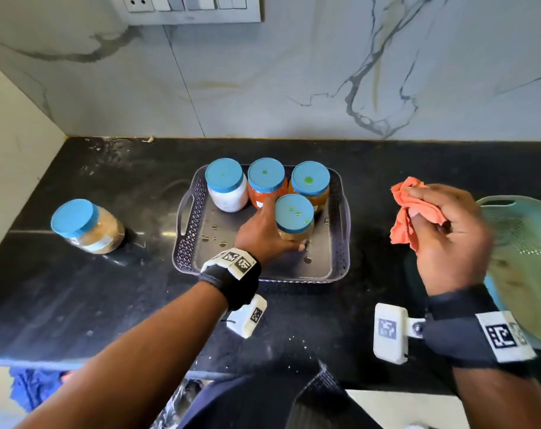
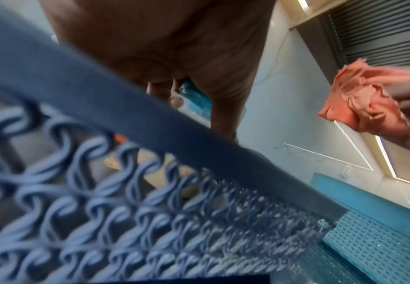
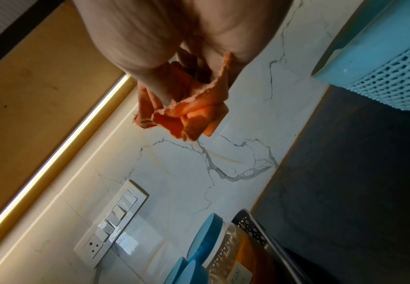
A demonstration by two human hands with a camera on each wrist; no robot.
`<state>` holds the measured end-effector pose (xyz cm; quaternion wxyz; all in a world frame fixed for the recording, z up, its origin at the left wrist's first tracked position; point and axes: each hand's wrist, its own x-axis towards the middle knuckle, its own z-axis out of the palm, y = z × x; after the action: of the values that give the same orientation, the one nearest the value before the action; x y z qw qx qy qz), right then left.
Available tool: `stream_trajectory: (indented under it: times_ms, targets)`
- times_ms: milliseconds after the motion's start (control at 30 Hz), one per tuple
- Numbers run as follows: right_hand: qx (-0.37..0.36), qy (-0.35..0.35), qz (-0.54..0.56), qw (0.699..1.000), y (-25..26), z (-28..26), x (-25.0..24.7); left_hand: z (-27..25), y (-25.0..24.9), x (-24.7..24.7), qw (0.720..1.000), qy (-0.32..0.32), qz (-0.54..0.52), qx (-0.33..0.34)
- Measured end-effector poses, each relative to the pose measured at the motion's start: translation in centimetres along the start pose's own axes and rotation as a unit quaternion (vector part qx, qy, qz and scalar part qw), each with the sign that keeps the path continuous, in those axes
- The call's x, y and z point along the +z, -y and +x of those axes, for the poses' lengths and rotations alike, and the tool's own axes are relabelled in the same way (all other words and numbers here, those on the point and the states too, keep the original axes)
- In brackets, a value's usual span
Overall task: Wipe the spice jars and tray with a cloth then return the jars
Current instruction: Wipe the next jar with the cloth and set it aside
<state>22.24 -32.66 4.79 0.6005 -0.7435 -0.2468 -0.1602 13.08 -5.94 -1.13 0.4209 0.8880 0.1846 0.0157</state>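
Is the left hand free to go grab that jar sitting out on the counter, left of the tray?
Probably not yet. The left hand is gripping the front jar in the tray. Once it lets go, the way looks open: only bare counter lies between it and the lone jar.

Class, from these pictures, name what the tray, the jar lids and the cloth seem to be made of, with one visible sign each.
Tray: probably grey moulded plastic, its walls pierced in a lattice.
Jar lids: likely matte blue plastic, smooth and evenly coloured.
Cloth: soft orange woven fabric, crumpled, with frayed edges.
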Motion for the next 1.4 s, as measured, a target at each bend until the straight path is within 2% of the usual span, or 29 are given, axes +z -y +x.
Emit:
stream_trajectory:
  times_ms: [167,300,400,467,633,767,900,1033,1100,1167,1267,1400]
  targets:
    - [0.011,0.022,0.026,0.999,0.7,0.0,0.7,0.4,-0.2,0.7,0.998,-0.060,-0.006,0.015]
    - [0.054,0.034,0.050,0.997,2.3,0.2,1.8,-0.2,-0.3,-0.1,0.992,-0.107,-0.048,0.056]
    - [0.104,0.040,0.080,0.991,4.1,0.6,2.7,-1.4,-0.2,-1.6,0.984,-0.113,-0.095,0.096]
    - [0.107,0.055,0.065,0.991,5.3,0.7,3.4,-2.5,-0.5,-2.7,0.979,-0.118,-0.134,0.098]
    - [0.046,0.110,0.049,0.992,8.3,0.5,5.9,-4.7,-1.1,-4.4,0.970,-0.132,-0.150,0.136]
    - [0.000,0.144,0.042,0.989,10.0,-0.7,8.7,-5.7,0.0,-4.9,0.975,-0.129,-0.141,0.114]
    - [-0.132,0.186,-0.099,0.969,11.9,-1.4,11.4,-6.2,0.2,-6.2,0.972,-0.143,-0.130,0.134]
    - [-0.193,0.226,-0.225,0.928,13.2,-2.4,13.8,-6.3,0.1,-7.3,0.966,-0.149,-0.111,0.178]
    - [-0.199,0.224,-0.227,0.927,12.9,-2.6,13.7,-6.3,0.1,-7.8,0.960,-0.153,-0.062,0.228]
    - [-0.170,0.209,-0.212,0.939,12.4,-2.0,13.5,-6.2,0.3,-7.9,0.951,-0.155,-0.004,0.266]
    - [-0.134,0.201,-0.201,0.949,12.7,-0.9,14.4,-5.7,0.2,-8.1,0.946,-0.162,0.022,0.279]
    - [-0.183,0.250,-0.196,0.930,14.1,-2.3,15.1,-4.9,0.6,-9.7,0.939,-0.174,0.038,0.295]
